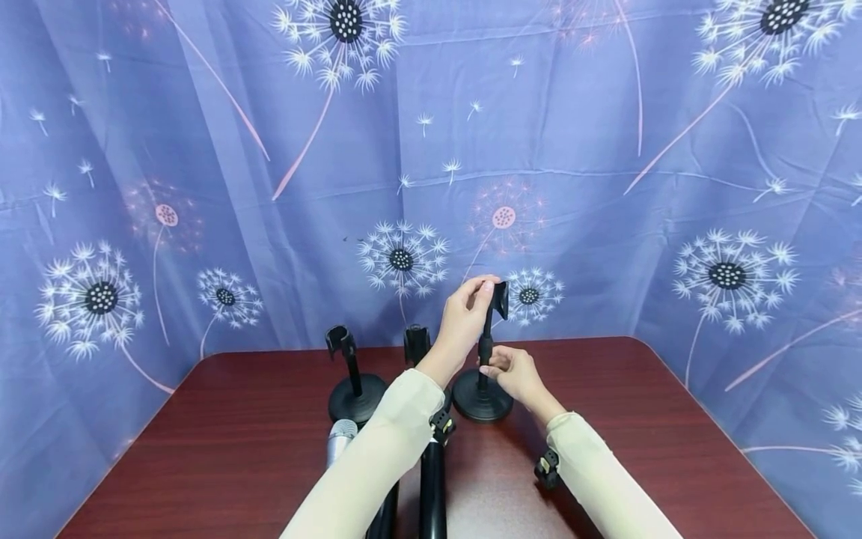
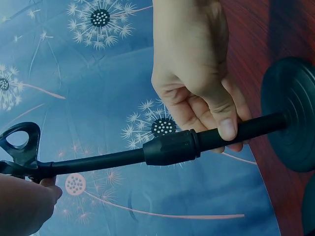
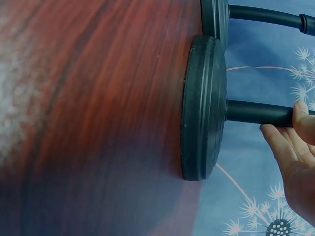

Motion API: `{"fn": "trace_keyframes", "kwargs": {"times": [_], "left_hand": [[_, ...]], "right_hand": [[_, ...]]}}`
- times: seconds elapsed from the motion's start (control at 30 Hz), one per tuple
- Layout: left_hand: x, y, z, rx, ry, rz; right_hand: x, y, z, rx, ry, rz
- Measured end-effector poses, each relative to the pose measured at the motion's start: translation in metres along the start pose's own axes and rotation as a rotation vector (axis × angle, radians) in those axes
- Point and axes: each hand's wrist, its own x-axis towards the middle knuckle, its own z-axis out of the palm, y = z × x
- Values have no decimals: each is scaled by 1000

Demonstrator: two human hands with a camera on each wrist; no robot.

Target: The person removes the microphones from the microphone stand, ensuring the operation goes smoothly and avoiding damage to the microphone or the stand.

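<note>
A black tabletop microphone stand (image 1: 484, 349) stands upright on its round base (image 1: 482, 404) near the back of the table. My left hand (image 1: 462, 323) holds its top, fingers at the microphone clip (image 1: 501, 299); in the left wrist view this clip (image 2: 30, 145) shows an oval opening. Lower down, my right hand (image 1: 517, 372) pinches the pole between thumb and fingers. The left wrist view puts the right thumb on the pole just below the thicker collar (image 2: 170, 147). In the right wrist view the base (image 3: 204, 108) sits flat on the wood.
Left of it stands another black microphone stand (image 1: 353, 397); a further clip (image 1: 416, 344) shows behind my left forearm. A microphone with a silver head (image 1: 343, 429) and a black handle (image 1: 433, 490) lie in front, partly covered by the sleeve. A patterned curtain (image 1: 579, 247) hangs behind the table (image 1: 222, 449).
</note>
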Motion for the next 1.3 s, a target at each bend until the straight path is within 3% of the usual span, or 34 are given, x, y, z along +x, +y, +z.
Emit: {"fn": "trace_keyframes", "kwargs": {"times": [1.3], "left_hand": [[-3,-2,-1,48,12,83]], "right_hand": [[0,-1,-2,14,-22,4]]}}
